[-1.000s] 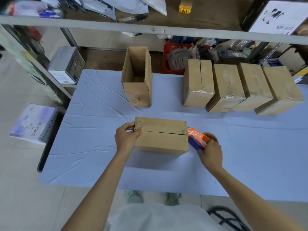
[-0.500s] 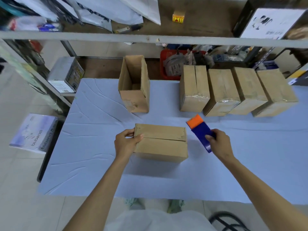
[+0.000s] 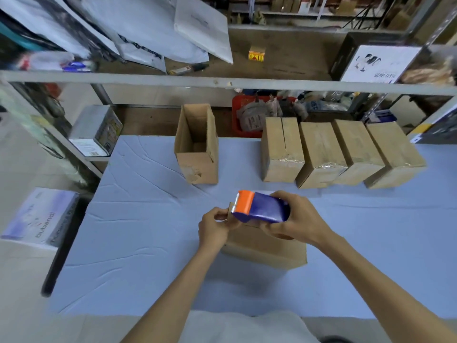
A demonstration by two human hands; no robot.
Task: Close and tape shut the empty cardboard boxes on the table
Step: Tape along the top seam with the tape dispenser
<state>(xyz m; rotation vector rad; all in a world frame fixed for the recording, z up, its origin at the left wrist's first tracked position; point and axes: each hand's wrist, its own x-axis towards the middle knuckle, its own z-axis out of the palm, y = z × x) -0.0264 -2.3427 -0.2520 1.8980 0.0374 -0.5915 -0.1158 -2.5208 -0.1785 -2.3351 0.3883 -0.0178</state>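
Through the head camera, this looks like the taping step. The box [image 3: 267,248] lies closed on the tabletop [image 3: 138,231], just in front of me. My right hand [image 3: 296,219] wraps its fingers round the tape dispenser [image 3: 259,206], held over the box's left end. My left hand [image 3: 214,227] curls its fingers on that end; whether it also pinches tape I cannot tell. Next, I judge, the tape must be stuck down there and drawn right along the seam. An open box [image 3: 197,147] waits behind.
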